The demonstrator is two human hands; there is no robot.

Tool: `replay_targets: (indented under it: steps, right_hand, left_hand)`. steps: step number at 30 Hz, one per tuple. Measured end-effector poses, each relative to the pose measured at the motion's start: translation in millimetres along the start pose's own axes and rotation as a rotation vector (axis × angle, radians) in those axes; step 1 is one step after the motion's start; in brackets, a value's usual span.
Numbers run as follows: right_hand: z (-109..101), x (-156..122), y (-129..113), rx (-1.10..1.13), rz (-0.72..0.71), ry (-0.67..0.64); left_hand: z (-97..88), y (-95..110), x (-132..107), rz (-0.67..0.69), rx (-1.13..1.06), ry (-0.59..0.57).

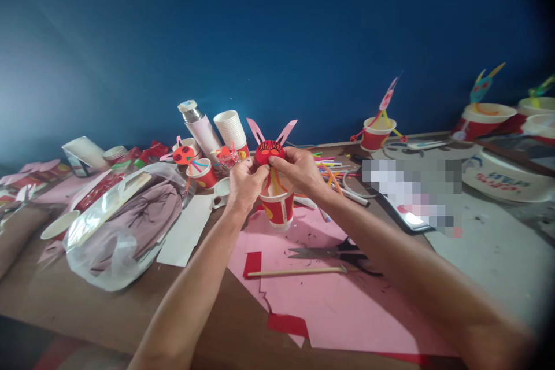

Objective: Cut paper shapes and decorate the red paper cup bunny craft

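Note:
Both my hands pinch a red paper face (269, 151) from its two sides. It has drawn black lashes, orange eye shapes and two long pink ears. My left hand (243, 184) holds its lower left edge. On the other side, my right hand (302, 169) grips the lower right edge, thumb in front. Just below the fingers stands a red and white paper cup (278, 209), with orange strips rising from it toward the face. Pink paper (321, 306) lies under the cup. Scissors (333, 251) and a thin wooden stick (295, 272) rest on that paper.
Left of my hands are a plastic bag (117, 254) with cloth, a white card (186, 231), a thermos (202, 127) and stacked cups (229, 127). To the right lie coloured pens (332, 165), a partly blurred phone (407, 208) and several decorated cups (378, 134). A blue wall (277, 40) stands behind.

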State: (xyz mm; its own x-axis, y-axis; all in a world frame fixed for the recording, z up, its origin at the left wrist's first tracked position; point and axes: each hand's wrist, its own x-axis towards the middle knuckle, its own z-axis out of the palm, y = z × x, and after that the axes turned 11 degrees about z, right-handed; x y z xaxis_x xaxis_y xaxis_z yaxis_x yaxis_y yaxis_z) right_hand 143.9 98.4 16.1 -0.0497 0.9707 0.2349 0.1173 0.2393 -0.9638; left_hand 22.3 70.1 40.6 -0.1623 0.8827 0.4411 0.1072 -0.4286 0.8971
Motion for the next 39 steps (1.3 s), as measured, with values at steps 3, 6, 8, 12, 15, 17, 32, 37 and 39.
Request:
replay_targets:
  steps: [3,6,8,12,15,17,32,37,39]
  right_hand:
    - [0.6,-0.2,-0.8,-0.023,-0.012,0.02]
    - [2.2,0.2,-0.2,-0.009,-0.01,0.029]
    - [2.4,0.3,-0.1,0.036,0.004,0.002]
    - [-1.1,0.0,-1.5,0.174,0.049,-0.084]
    - [-4.2,0.2,-1.8,0.193,0.022,-0.094]
    - [-4.5,0.6,-0.9,0.195,0.016,-0.087]
    - [-2.4,1.5,-2.5,0.052,0.027,-0.016]
    - [-2.8,0.4,-4.1,0.054,0.025,-0.011]
    - [-3.0,0.4,-4.4,0.049,0.024,-0.01]
  left_hand:
    - [0.3,0.2,-0.2,0.0,-0.016,-0.011]
    - [0.1,-0.6,0.0,-0.004,-0.024,-0.009]
    - [-0.3,-2.0,0.4,-0.003,-0.029,-0.003]
    - [-1.0,-4.5,1.3,0.006,-0.036,0.012]
    - [-1.1,-4.9,1.8,-0.004,-0.027,0.031]
    - [-1.2,-4.9,2.2,-0.005,-0.034,0.035]
    - [-3.7,-3.2,1.7,-0.101,-0.163,-0.039]
    - [-6.7,-3.3,2.9,-0.123,-0.158,-0.036]
    - [-5.7,-3.2,2.7,-0.136,-0.151,-0.028]
